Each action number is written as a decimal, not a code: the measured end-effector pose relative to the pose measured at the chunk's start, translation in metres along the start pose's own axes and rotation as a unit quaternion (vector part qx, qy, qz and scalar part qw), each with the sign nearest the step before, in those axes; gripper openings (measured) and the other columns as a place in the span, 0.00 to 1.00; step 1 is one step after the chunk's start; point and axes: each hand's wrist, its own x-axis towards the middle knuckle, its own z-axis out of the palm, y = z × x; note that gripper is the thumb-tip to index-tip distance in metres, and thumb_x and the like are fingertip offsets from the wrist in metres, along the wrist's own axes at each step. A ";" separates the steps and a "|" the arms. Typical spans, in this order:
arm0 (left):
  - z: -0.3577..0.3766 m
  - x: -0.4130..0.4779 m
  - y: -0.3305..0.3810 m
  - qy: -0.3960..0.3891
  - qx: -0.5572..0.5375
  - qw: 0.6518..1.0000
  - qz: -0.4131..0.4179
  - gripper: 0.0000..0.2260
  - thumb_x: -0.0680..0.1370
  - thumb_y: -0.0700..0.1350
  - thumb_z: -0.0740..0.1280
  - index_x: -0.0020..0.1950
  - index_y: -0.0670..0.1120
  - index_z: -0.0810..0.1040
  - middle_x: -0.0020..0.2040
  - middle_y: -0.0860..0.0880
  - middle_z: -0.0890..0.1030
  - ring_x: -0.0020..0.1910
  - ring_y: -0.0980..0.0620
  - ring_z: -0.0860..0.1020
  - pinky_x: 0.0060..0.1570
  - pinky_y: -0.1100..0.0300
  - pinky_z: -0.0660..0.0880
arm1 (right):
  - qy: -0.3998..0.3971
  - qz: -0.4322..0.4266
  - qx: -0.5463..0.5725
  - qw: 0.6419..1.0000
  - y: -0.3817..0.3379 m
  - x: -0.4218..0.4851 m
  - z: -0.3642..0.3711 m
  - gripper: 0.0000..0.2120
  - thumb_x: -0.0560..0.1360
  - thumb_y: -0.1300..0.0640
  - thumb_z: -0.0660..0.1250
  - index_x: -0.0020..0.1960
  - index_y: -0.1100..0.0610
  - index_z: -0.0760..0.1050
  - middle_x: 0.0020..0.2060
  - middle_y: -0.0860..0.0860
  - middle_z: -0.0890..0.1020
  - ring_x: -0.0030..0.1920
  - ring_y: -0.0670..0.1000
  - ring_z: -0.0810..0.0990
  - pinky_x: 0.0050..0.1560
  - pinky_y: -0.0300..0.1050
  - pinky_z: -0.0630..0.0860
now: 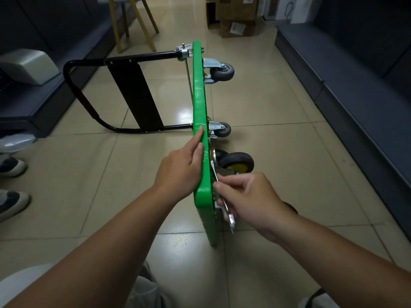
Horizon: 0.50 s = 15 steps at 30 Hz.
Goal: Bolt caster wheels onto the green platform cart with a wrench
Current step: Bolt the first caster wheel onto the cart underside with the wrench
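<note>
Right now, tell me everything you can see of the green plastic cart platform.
The glossy green plastic platform stands on edge on the tiled floor, seen edge-on, corners rounded. Its black tubular handle sticks out left; caster wheels project right. The left hand rests on its top edge; the right hand holds a silver wrench at its underside.

Dim room, floor (184, 114) glare — edges bowed, sharp

The cart (198, 96) is showing bright green, its handle (69, 78) showing black. Toward twelve o'clock two wheels (223, 72) are showing grey; the nearer wheel (239, 162) is showing black with a yellow hub. The wrench (229, 215) is glinting silver. At nine o'clock, shoes (11, 167) are showing white and black over beige floor tiles (278, 152).
</note>
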 end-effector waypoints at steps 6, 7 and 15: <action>0.001 0.003 -0.003 0.007 -0.005 1.000 0.010 0.21 0.87 0.55 0.51 0.80 0.67 0.53 0.57 0.42 0.84 0.50 0.42 0.80 0.53 0.45 0.77 | 0.007 -0.127 -0.078 0.989 0.064 0.008 -0.004 0.21 0.78 0.59 0.71 0.70 0.48 0.75 0.44 0.59 0.84 0.44 0.48 0.80 0.54 0.51 0.80; 0.001 0.003 -0.004 0.007 -0.007 1.000 0.011 0.21 0.87 0.55 0.51 0.80 0.67 0.54 0.57 0.42 0.84 0.50 0.42 0.80 0.53 0.44 0.77 | 0.013 -0.149 -0.093 0.984 0.071 0.012 -0.006 0.23 0.78 0.60 0.71 0.71 0.48 0.74 0.41 0.54 0.82 0.41 0.45 0.77 0.50 0.45 0.79; 0.003 0.005 -0.005 -0.008 -0.011 1.000 0.023 0.21 0.87 0.56 0.51 0.80 0.68 0.53 0.51 0.42 0.84 0.45 0.42 0.79 0.50 0.44 0.77 | 0.064 -0.275 -0.233 0.931 0.094 0.035 -0.008 0.30 0.78 0.63 0.69 0.76 0.46 0.67 0.58 0.56 0.82 0.56 0.57 0.81 0.57 0.57 0.79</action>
